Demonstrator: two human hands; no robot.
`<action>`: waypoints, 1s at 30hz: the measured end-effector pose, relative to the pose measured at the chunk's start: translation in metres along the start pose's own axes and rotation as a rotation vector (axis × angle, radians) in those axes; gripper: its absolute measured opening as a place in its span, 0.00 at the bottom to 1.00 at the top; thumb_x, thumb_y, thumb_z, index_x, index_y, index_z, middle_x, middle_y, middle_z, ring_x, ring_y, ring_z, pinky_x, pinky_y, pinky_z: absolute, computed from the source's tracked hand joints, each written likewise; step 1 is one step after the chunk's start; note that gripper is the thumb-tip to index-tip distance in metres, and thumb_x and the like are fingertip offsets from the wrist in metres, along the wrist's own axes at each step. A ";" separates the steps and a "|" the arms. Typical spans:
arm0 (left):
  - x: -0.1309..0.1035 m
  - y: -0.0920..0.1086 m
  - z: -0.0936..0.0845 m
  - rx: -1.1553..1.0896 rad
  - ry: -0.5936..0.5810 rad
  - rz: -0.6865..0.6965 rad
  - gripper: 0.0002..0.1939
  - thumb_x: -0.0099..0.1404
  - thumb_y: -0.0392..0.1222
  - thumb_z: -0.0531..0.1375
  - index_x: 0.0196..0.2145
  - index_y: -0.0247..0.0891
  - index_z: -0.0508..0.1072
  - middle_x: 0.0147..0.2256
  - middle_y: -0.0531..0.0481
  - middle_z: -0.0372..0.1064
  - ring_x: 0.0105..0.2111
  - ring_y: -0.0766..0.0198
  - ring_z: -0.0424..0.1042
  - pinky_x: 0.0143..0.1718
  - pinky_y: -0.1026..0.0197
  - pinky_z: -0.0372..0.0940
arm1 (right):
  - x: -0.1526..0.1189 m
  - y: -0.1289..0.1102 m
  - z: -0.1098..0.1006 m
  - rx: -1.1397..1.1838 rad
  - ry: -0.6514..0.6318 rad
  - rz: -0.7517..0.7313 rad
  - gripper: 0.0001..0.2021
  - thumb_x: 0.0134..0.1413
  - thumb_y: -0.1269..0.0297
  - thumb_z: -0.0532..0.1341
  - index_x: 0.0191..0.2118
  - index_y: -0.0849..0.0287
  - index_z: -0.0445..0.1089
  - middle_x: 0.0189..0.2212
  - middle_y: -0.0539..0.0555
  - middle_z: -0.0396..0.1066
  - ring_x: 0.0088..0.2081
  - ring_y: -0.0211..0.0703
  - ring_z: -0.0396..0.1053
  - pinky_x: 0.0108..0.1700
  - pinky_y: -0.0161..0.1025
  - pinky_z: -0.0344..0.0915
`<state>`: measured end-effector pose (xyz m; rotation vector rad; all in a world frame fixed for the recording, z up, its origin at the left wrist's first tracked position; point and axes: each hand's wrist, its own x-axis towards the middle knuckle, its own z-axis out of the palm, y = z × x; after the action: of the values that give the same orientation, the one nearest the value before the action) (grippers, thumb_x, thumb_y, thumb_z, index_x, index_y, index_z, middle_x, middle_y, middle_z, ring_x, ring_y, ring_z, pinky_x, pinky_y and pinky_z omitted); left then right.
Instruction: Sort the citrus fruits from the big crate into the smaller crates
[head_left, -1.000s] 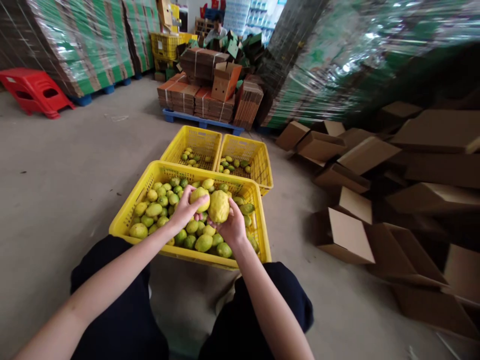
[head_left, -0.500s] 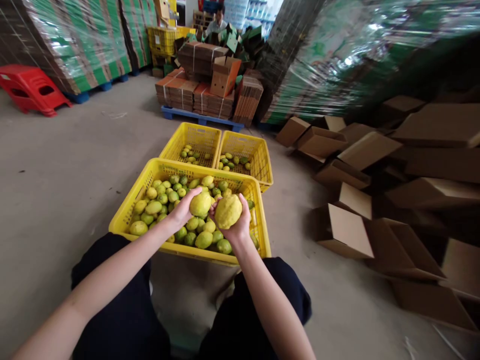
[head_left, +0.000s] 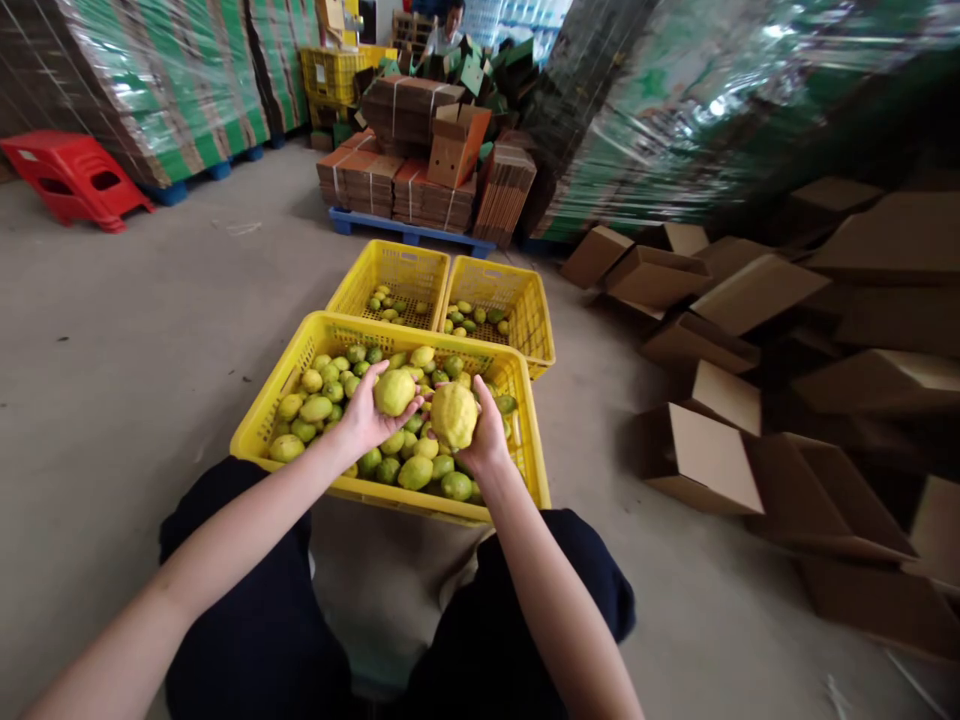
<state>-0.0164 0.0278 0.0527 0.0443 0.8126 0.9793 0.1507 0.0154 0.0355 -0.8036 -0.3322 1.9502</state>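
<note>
My left hand point(head_left: 369, 412) is wrapped round a yellow-green lemon point(head_left: 394, 392), its palm turned up beneath the fruit. In my right hand point(head_left: 486, 430) rests a larger, bumpy yellow lemon point(head_left: 454, 416), with the thumb along its right side. The two hands are side by side, their fingers close together, over the large yellow crate point(head_left: 262, 420). Green and yellow lemons lie in that crate below them, partly hidden by my hands.
Behind stand two smaller-looking yellow crates point(head_left: 352, 285) point(head_left: 536, 320) with some lemons. Open cardboard boxes point(head_left: 709, 455) are heaped at the right. A red stool point(head_left: 79, 180), flattened cartons point(head_left: 360, 180) on a blue pallet point(head_left: 412, 236) and a person point(head_left: 446, 35) are farther back.
My left hand has turned more palm-up under its lemon, with its fingers now showing below the fruit. The right-hand lemon has turned slightly. The view has shifted a little.
</note>
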 end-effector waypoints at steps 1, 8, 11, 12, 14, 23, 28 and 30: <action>-0.001 0.001 0.000 -0.012 0.005 0.006 0.18 0.71 0.48 0.51 0.47 0.31 0.72 0.28 0.44 0.74 0.25 0.62 0.76 0.24 0.65 0.74 | -0.001 0.000 0.001 0.007 0.013 0.003 0.15 0.58 0.53 0.58 0.38 0.60 0.73 0.26 0.55 0.76 0.27 0.48 0.76 0.24 0.41 0.73; 0.000 0.000 -0.001 -0.051 -0.066 -0.060 0.24 0.72 0.44 0.44 0.53 0.23 0.69 0.31 0.36 0.75 0.25 0.61 0.75 0.23 0.64 0.73 | -0.001 -0.004 0.002 0.108 0.232 0.029 0.13 0.60 0.58 0.56 0.38 0.62 0.73 0.23 0.55 0.76 0.22 0.42 0.73 0.21 0.35 0.72; 0.004 -0.003 -0.002 -0.047 -0.089 -0.078 0.23 0.73 0.45 0.45 0.52 0.25 0.70 0.30 0.37 0.74 0.21 0.64 0.69 0.20 0.65 0.68 | 0.004 -0.004 -0.001 0.110 0.293 0.102 0.18 0.64 0.50 0.54 0.37 0.60 0.71 0.21 0.53 0.74 0.18 0.38 0.69 0.17 0.30 0.68; 0.006 -0.004 -0.003 -0.032 -0.082 -0.081 0.23 0.73 0.45 0.45 0.51 0.26 0.71 0.29 0.38 0.74 0.20 0.64 0.69 0.19 0.65 0.67 | 0.005 -0.004 -0.003 0.100 0.299 0.131 0.20 0.65 0.49 0.52 0.37 0.60 0.70 0.21 0.53 0.74 0.17 0.37 0.68 0.16 0.30 0.67; 0.011 -0.007 -0.004 0.007 -0.046 -0.092 0.23 0.74 0.48 0.45 0.49 0.29 0.72 0.29 0.39 0.74 0.21 0.62 0.69 0.20 0.64 0.66 | 0.007 -0.002 -0.005 0.079 0.292 0.172 0.21 0.65 0.47 0.51 0.36 0.61 0.70 0.20 0.54 0.74 0.16 0.37 0.67 0.15 0.29 0.66; 0.011 -0.010 0.002 0.102 0.034 -0.081 0.26 0.75 0.51 0.42 0.49 0.30 0.72 0.27 0.43 0.73 0.21 0.63 0.67 0.21 0.65 0.63 | 0.008 0.002 -0.007 0.025 0.225 0.176 0.21 0.65 0.48 0.52 0.36 0.61 0.71 0.21 0.55 0.75 0.15 0.39 0.67 0.12 0.30 0.61; 0.008 -0.009 0.004 0.121 0.028 -0.083 0.26 0.75 0.53 0.44 0.48 0.30 0.72 0.27 0.44 0.72 0.21 0.63 0.66 0.20 0.65 0.63 | 0.005 0.001 0.001 0.019 0.247 0.195 0.22 0.66 0.48 0.50 0.35 0.61 0.70 0.20 0.55 0.74 0.14 0.38 0.66 0.12 0.30 0.57; 0.007 -0.009 0.005 0.122 0.022 -0.080 0.26 0.75 0.53 0.44 0.48 0.30 0.73 0.27 0.45 0.72 0.20 0.64 0.66 0.20 0.65 0.63 | 0.004 0.000 0.002 0.021 0.259 0.193 0.22 0.67 0.48 0.49 0.35 0.61 0.70 0.20 0.54 0.74 0.13 0.38 0.65 0.11 0.30 0.57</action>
<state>-0.0047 0.0297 0.0484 0.1052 0.8874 0.8553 0.1476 0.0191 0.0354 -1.0944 -0.0809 1.9920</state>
